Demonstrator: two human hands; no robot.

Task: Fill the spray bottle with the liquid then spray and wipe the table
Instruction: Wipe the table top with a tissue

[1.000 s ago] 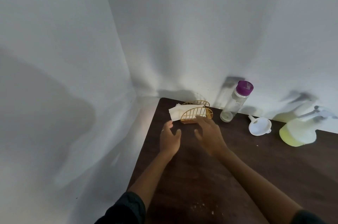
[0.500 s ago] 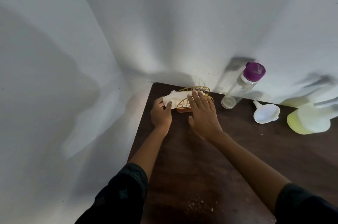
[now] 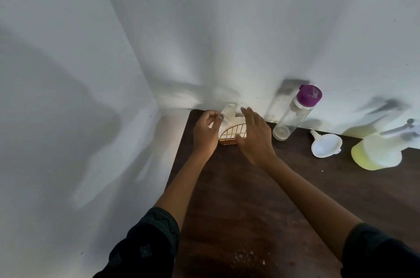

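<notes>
Pulling a napkin [image 3: 228, 112] from the gold wire holder [image 3: 234, 131]: left hand [image 3: 205, 132] is pinching it, probably for wiping; right hand [image 3: 255, 135], fingers spread flat, is steadying the holder. Spray bottle [image 3: 377, 151], yellow liquid inside, is sitting far right on the dark desk [image 3: 250, 198], white walls in the corner

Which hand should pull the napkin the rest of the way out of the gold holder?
Left. The left hand already pinches the napkin above the holder, while the right hand lies flat against the holder, seemingly steadying it.
</notes>
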